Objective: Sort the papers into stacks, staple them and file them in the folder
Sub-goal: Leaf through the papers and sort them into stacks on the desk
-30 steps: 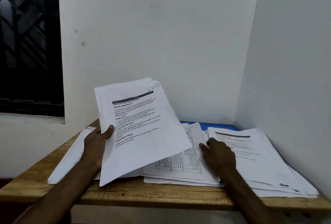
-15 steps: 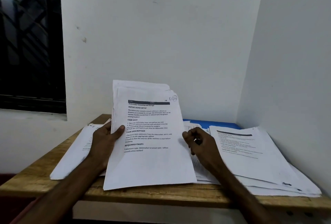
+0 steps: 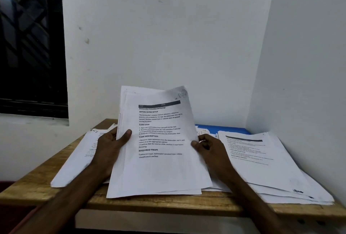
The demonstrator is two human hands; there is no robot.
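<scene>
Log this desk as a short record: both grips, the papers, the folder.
table: wooden, set in a wall corner
held stack: printed pages, tilted up toward the camera, top sheets fanned unevenly
left grip: holds the stack's left edge, thumb on the front page
right grip: pinches the stack's right edge
left pile: flat on the table, left of the stack
right pile: flat on the table, right of the stack
folder: blue, at the back, mostly under papers
</scene>
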